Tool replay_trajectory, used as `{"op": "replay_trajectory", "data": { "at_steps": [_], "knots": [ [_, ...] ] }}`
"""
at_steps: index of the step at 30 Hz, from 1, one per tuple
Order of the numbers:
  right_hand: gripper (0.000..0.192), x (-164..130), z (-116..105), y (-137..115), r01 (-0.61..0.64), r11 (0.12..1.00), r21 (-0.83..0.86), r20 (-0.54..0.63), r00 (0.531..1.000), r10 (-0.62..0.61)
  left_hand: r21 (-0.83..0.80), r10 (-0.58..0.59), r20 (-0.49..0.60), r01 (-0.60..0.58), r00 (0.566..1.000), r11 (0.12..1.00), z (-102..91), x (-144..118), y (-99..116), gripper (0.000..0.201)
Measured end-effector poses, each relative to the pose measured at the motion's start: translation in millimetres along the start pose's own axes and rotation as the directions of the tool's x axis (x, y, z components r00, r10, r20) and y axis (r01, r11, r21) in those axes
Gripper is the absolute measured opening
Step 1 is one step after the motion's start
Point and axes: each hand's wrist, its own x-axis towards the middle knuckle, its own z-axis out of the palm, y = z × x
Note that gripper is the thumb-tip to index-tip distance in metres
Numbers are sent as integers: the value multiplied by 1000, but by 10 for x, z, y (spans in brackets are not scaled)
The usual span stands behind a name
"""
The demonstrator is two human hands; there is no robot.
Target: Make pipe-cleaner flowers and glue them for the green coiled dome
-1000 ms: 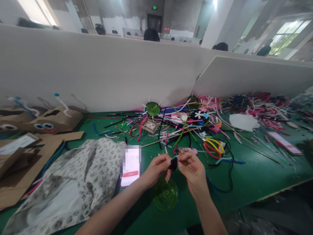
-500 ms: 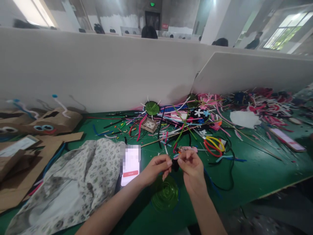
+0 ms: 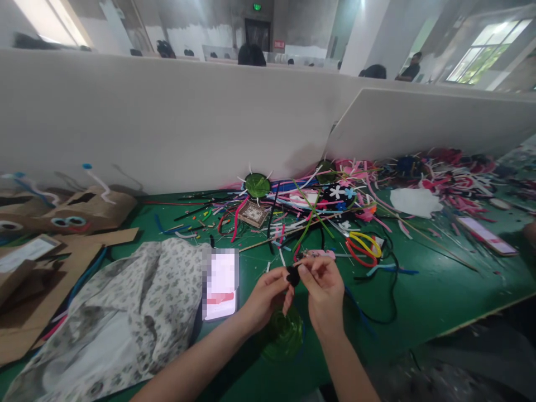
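Note:
My left hand (image 3: 266, 296) and my right hand (image 3: 323, 290) meet above the green table (image 3: 422, 312), fingertips pinched together on a small black fuzzy piece (image 3: 292, 274). A coiled green spiral (image 3: 281, 335) lies on the table just below my hands. Behind them spreads a heap of coloured pipe cleaners (image 3: 310, 215), with red and yellow loops (image 3: 365, 245) close to my right hand.
A lit phone (image 3: 220, 283) lies left of my hands, beside a floral cloth (image 3: 125, 312). Cardboard masks (image 3: 79, 215) sit at far left. A white partition (image 3: 188, 117) backs the table. Another phone (image 3: 486, 235) lies at right, near white paper (image 3: 414, 202).
Both hands have lifted slightly and shifted a little left with the black piece still pinched between them. The view has drifted slightly.

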Motion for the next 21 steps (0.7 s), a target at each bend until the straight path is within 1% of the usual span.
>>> {"op": "replay_trajectory", "data": {
  "at_steps": [2,4,6,8,11,15,18,21],
  "knots": [
    [30,31,-39,-52,-58,997,-58,89,994,63,18,16,-30,-15,999,1000,-48,21,87,38],
    [34,60,-71,-117,-107,985,-137,160,979,129,46,21,-45,-19,999,999,-89,33,175,35],
    [37,73,-82,-170,-125,972,-197,186,969,162,75,16,-47,-13,999,997,-114,35,235,33],
    [36,68,-67,-196,-108,966,-234,187,970,154,91,12,-49,-8,999,996,-127,35,251,32],
    [30,32,-10,-179,-31,971,-235,131,989,63,96,10,-51,-5,999,995,-125,39,205,32],
    [31,-34,62,-86,78,988,-134,27,997,-75,54,22,-49,-19,999,998,-52,20,102,35],
    [37,-79,75,-1,114,990,-87,-27,993,-117,10,9,-46,-8,999,1000,63,-39,35,38],
    [41,-99,51,64,121,991,-56,-82,989,-125,-24,-44,-15,44,999,999,159,-94,-9,41]
  ]
}}
